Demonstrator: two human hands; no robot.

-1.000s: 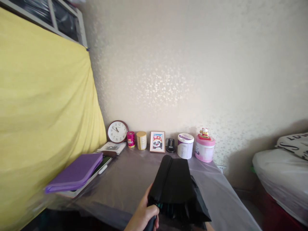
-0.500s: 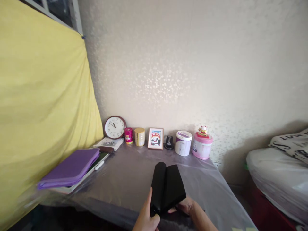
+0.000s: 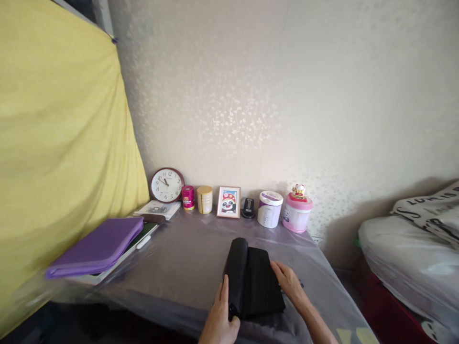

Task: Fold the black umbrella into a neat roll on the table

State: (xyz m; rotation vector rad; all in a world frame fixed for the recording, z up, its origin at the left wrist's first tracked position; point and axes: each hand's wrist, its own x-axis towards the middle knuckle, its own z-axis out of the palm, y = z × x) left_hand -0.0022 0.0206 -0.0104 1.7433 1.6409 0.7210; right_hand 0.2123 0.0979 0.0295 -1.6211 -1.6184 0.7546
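A black bundle of folded cloth-like material [image 3: 261,282] is in front of me, low over the near part of the table, with a thick rolled part along its left side and a flat flap spreading right. Its exact kind does not show. My left hand [image 3: 221,310] is closed around the lower end of the roll, thumb in front and fingers along the left side. My right hand [image 3: 289,283] grips the flap's right edge, fingertips at its upper corner. A small dark piece [image 3: 301,284] shows just beyond the right wrist; what it is stays unclear.
Along the wall stand a clock [image 3: 167,185], a pink can [image 3: 188,198], a yellow can [image 3: 204,199], a panda picture frame [image 3: 228,202], a black device [image 3: 248,208], a white-purple tub [image 3: 269,210] and a pink tub [image 3: 297,216] with a figurine. A purple folder [image 3: 96,246] lies left.
My right hand has come out from beneath the bundle's lower right corner and moved up to the flap's right edge. The flap now lies flatter and lower. My left hand keeps its grip.
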